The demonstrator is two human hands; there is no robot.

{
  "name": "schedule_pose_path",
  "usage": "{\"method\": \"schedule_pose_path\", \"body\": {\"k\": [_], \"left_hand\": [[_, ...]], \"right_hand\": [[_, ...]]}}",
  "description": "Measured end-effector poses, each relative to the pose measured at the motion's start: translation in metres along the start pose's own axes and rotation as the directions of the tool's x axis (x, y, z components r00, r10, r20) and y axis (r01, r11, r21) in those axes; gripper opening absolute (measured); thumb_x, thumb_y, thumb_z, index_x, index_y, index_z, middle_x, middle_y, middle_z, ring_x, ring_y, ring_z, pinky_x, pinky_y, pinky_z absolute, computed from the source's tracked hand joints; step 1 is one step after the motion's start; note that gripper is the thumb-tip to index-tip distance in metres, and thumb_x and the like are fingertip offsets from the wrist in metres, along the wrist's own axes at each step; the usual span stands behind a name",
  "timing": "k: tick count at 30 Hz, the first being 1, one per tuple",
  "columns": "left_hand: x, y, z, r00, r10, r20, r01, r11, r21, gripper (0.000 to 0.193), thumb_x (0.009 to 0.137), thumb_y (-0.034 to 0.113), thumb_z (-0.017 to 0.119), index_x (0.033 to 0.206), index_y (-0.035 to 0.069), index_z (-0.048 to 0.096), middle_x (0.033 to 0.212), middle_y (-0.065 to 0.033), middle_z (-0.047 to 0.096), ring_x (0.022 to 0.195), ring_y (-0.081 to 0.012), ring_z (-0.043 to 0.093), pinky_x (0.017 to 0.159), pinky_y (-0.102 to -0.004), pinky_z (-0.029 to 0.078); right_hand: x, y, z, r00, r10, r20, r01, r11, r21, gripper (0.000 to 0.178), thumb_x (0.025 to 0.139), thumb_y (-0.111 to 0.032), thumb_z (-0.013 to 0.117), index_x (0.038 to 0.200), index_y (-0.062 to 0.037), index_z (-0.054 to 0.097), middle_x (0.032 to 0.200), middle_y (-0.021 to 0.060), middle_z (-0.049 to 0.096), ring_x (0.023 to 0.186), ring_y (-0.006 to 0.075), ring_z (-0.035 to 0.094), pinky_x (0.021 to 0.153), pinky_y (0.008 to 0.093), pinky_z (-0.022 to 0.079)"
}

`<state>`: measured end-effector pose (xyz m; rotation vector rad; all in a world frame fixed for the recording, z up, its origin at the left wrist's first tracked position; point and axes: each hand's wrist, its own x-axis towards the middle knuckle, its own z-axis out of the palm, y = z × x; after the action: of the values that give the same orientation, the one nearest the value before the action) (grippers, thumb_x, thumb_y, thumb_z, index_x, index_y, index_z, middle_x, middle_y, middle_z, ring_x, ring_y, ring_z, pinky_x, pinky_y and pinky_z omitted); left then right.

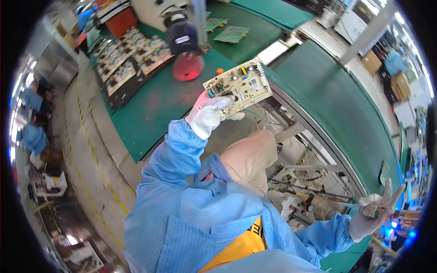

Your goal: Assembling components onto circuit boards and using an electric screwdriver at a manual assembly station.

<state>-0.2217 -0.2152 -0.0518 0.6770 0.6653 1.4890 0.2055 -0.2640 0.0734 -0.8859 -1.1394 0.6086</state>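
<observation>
My gloved left hand point(205, 117) is closed on the near left part of a circuit board point(250, 88). The board is cream coloured, held up with its component side showing, above the gap between the bench and the conveyor. My gloved right hand point(368, 217) reaches out at the far right with its fingers spread. Just beyond its fingertips a green circuit board point(385, 173) lies at the conveyor's edge. Left of the held board, a dark scanner-like device point(181, 34) hangs over a red-lit dome point(188, 67).
A green-topped bench point(141, 125) carries a dark tray point(123, 93) with several populated boards. More green boards point(232, 33) lie at the back. A green conveyor belt point(332, 98) curves along the right. Exposed machinery point(300, 202) sits below its metal edge.
</observation>
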Motion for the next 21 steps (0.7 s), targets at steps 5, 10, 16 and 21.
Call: {"method": "schedule_pose_path", "body": {"k": [5,10,16,21], "left_hand": [[-0.042,0.037,-0.028,0.979,0.133,-0.151,-0.125,0.990,0.063,0.050,0.087,0.008,0.064,0.134,0.004,0.045,0.124,-0.0162,0.058,0.108,-0.0305,0.062,0.076,-0.0428,0.061],[-0.061,0.053,-0.042,0.949,0.208,-0.239,-0.206,0.978,0.034,0.045,0.086,0.008,0.066,0.126,-0.004,0.048,0.117,-0.0196,0.060,0.103,-0.0305,0.064,0.075,-0.0427,0.061],[-0.060,0.052,-0.064,0.926,0.183,-0.331,-0.209,0.977,-0.044,0.045,0.084,0.010,0.068,0.123,-0.004,0.049,0.115,-0.0199,0.061,0.100,-0.0319,0.065,0.073,-0.0417,0.062],[-0.059,0.053,-0.061,0.906,0.195,-0.375,-0.200,0.979,0.027,0.041,0.089,0.010,0.062,0.123,-0.011,0.050,0.122,-0.0239,0.057,0.105,-0.0360,0.062,0.079,-0.0468,0.059]], "right_hand": [[0.011,0.017,-0.011,0.989,0.136,0.055,-0.144,0.972,0.185,0.061,0.099,-0.038,0.043,0.146,-0.0018,0.028,0.123,0.0149,0.057,0.066,0.0078,0.047,0.053,0.0190,0.038],[0.010,0.025,0.010,0.998,-0.035,0.050,0.028,0.991,0.129,0.058,0.100,-0.034,0.043,0.148,-0.0043,0.026,0.107,0.0114,0.055,0.062,0.0064,0.044,0.044,0.0151,0.033],[0.005,0.012,0.027,0.999,0.048,-0.011,-0.044,0.972,0.230,0.057,0.100,-0.031,0.043,0.148,-0.0056,0.026,0.095,0.0078,0.050,0.060,0.0065,0.044,0.042,0.0150,0.034],[0.007,0.020,0.015,0.997,-0.028,0.078,0.010,0.974,0.225,0.055,0.100,-0.030,0.043,0.147,-0.0055,0.029,0.095,0.0077,0.050,0.060,0.0068,0.044,0.041,0.0159,0.035]]}}
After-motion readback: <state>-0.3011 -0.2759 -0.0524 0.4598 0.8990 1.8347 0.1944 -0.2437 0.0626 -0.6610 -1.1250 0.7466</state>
